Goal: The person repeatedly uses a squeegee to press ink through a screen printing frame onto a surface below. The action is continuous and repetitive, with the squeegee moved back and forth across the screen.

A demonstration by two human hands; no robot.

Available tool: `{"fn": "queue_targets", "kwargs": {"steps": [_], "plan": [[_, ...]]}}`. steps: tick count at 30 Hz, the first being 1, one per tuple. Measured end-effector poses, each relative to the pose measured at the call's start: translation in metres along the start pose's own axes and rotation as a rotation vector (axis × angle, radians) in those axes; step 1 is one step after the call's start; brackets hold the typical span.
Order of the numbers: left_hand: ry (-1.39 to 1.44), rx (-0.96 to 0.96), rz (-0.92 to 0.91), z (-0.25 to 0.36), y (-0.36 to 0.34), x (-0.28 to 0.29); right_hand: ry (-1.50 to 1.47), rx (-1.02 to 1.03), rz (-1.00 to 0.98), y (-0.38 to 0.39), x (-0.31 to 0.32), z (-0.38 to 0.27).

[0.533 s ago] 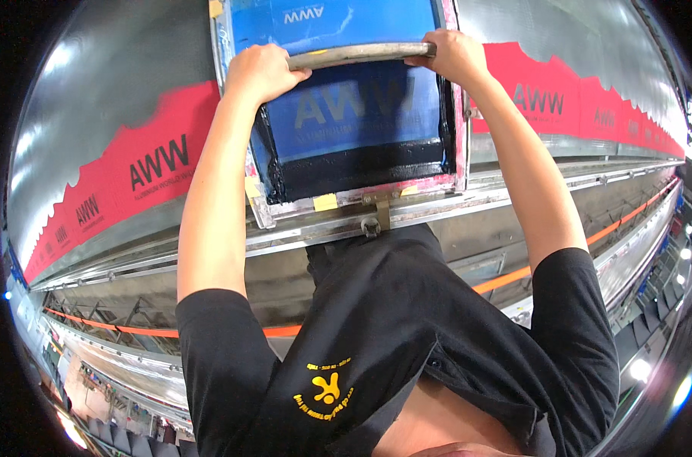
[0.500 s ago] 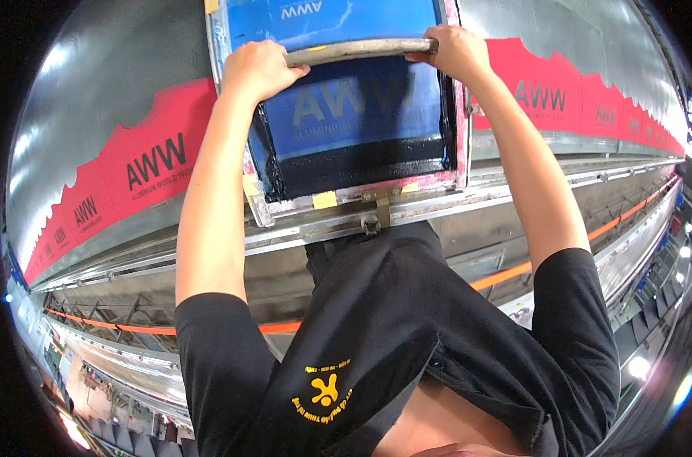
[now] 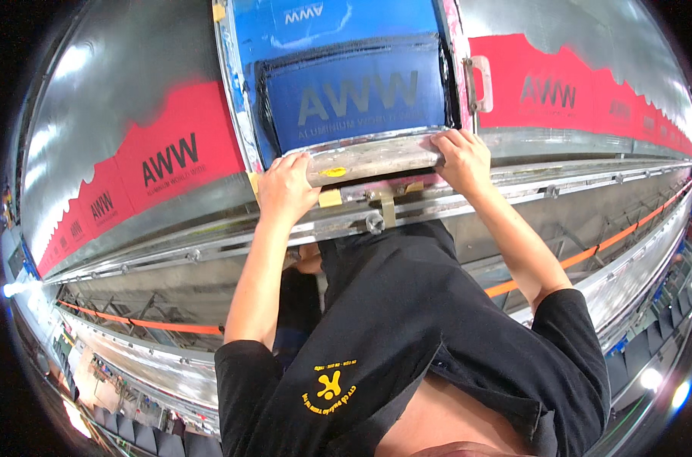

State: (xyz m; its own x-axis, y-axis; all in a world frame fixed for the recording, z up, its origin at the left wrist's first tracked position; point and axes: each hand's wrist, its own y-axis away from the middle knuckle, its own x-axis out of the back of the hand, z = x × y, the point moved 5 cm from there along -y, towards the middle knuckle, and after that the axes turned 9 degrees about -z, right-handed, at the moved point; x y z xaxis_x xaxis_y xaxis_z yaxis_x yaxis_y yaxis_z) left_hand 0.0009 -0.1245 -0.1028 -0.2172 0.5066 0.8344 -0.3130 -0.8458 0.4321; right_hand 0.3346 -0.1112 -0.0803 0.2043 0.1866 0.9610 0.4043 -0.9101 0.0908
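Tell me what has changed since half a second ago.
Both hands have drawn the squeegee bar toward the person, from the far end of the blue screen to its near edge, leaving a dark blue inked patch behind it. The left hand and right hand keep the same grip at the bar's two ends. The screen frame and the red-printed metal sheet lie as before.

A black short-sleeved shirt with a small yellow emblem on the chest, forearms bare below the sleeves
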Motion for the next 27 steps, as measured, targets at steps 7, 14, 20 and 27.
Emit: {"fn": "queue_targets", "kwargs": {"steps": [7, 14, 20, 27], "plan": [[-0.106, 0.025, -0.182, -0.005, -0.12, 0.134, 0.088, -0.121, -0.149, -0.145, 0.067, 0.048], [-0.175, 0.02, 0.002, -0.034, -0.195, 0.12, 0.228, -0.069, -0.041, -0.208, 0.023, 0.084], [-0.13, 0.111, -0.012, -0.016, -0.133, 0.064, 0.128, -0.091, 0.068, -0.126, 0.001, 0.064], [-0.002, 0.066, 0.015, 0.034, 0.043, -0.03, -0.04, -0.06, 0.043, 0.062, -0.011, 0.004]]}}
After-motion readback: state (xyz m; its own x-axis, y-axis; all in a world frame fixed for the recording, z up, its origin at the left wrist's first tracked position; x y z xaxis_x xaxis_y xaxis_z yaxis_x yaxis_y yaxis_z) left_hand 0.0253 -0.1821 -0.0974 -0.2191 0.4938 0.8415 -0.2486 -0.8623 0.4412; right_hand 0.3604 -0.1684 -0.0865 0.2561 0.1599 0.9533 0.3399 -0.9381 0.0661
